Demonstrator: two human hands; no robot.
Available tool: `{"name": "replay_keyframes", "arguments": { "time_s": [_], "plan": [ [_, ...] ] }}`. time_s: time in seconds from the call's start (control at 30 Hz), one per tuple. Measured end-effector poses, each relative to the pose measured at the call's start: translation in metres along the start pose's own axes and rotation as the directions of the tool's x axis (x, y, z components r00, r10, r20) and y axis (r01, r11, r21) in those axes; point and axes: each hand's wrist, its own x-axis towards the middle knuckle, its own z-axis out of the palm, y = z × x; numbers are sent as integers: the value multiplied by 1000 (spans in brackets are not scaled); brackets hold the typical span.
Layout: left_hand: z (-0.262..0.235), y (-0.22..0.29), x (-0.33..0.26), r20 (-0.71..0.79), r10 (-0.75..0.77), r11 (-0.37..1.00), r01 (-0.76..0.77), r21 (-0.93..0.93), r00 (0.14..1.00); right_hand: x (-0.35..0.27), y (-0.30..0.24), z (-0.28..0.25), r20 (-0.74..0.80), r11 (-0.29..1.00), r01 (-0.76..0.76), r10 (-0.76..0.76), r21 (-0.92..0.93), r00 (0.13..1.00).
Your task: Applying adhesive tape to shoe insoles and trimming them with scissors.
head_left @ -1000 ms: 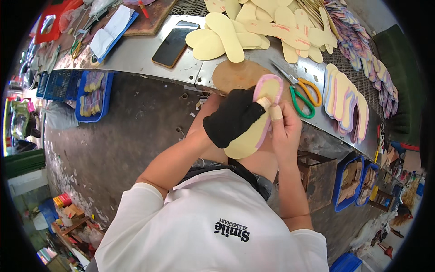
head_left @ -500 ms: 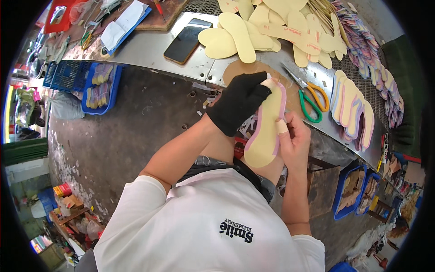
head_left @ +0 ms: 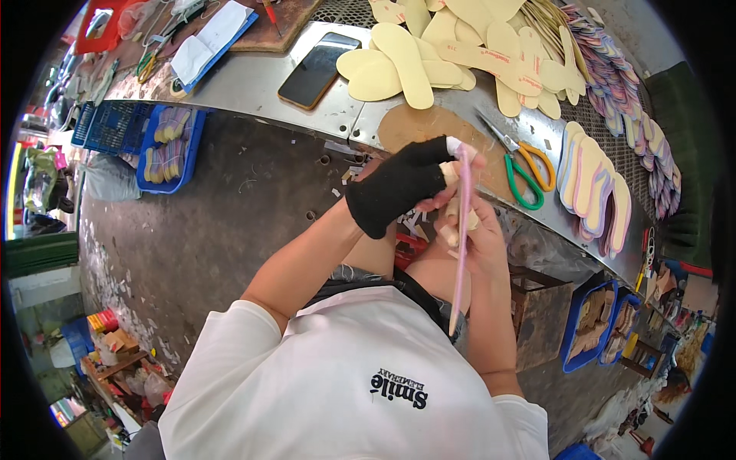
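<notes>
An insole with a pink edge is turned edge-on, so it shows as a thin strip hanging over my lap. My left hand, in a black glove with bare fingertips, pinches its upper end. Lower down, my right hand is closed on the same insole, its fingers bent around the edge. Pale tape wraps some fingertips on both hands. Just beyond them, on the metal bench, scissors with one green and one orange handle lie beside a round brown board.
Cream insole pieces are heaped at the bench's far side. Pink-edged insoles lie in a row at right. A phone and a blue clipboard sit at left. Blue baskets hold bundles below the bench.
The insole has turned from showing its broad cream face to standing edge-on. My right hand has moved slightly up and left along it, closer to my left hand.
</notes>
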Motion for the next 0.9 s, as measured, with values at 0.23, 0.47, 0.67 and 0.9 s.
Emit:
{"name": "replay_keyframes", "arguments": {
  "time_s": [0.23, 0.47, 0.67, 0.9],
  "plan": [
    [-7, 4, -6, 28, 128, 862, -125, 491, 991, 14, -31, -17, -115, 847, 122, -210, -517, 971],
    [3, 22, -9, 37, -53, 939, 37, 342, 998, 17, -39, -3, 234, 389, 417, -436, -822, 869],
    [-4, 2, 1, 104, 421, 693, -394, 604, 901, 9, -30, 8, 46, 643, 255, -324, -723, 945],
    [-5, 0, -4, 40, 366, 735, -314, 601, 930, 16, -28, 1, -37, 756, 345, -437, -557, 899]
  ]
}}
